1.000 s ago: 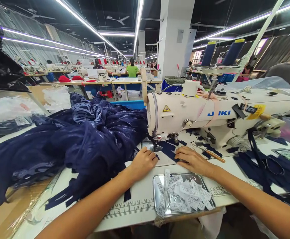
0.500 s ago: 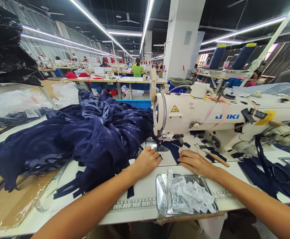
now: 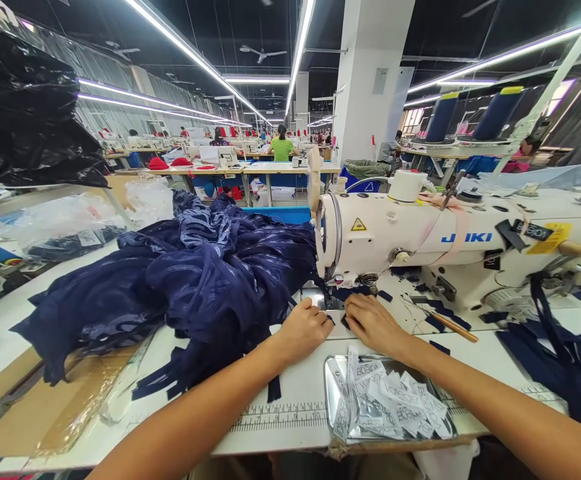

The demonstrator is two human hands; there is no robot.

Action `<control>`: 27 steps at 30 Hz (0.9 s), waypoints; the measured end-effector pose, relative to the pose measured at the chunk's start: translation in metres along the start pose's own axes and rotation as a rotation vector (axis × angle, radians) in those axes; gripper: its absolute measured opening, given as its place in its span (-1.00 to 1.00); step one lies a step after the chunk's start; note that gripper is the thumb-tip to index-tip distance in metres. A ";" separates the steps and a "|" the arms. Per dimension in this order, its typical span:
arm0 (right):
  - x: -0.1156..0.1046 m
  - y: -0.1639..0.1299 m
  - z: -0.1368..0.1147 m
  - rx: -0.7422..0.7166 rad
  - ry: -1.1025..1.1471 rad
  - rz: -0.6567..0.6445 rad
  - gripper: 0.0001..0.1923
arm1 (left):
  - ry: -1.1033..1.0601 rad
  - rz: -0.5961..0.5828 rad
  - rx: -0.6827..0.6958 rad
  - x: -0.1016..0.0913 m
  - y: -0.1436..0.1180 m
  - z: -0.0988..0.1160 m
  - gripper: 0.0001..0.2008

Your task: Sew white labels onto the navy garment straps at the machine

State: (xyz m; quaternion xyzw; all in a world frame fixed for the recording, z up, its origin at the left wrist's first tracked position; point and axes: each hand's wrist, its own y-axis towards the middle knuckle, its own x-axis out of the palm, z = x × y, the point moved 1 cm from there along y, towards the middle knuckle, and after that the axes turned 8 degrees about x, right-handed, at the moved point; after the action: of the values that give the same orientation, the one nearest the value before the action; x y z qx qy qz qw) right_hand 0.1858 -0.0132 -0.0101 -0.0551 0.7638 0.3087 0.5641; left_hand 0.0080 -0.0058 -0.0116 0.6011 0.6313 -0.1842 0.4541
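Small navy fabric piece [image 3: 343,313] flat under the needle, pinned by left hand [image 3: 304,329] and right hand [image 3: 373,322], fingers pressed down flat, metal tray of labels [image 3: 388,403] nearest on the surface [image 3: 290,393], heaped navy fabric [image 3: 190,280] crowding left, white sewing machine [image 3: 445,240] behind.

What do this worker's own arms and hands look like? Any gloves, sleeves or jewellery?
Both forearms are bare up to the edge of the picture, with no sleeve in view. The left hand and right hand wear no gloves, and no rings, watch or bracelet can be seen.
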 end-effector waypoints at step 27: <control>0.019 0.018 -0.006 0.321 0.327 -0.106 -0.77 | 0.011 -0.011 0.055 0.002 0.000 0.004 -0.80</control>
State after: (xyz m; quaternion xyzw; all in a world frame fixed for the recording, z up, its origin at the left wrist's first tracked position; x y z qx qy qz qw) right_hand 0.1666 0.0029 -0.0189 -0.0541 0.8803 0.1404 0.4500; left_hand 0.0093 -0.0079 -0.0157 0.6108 0.6318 -0.2010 0.4328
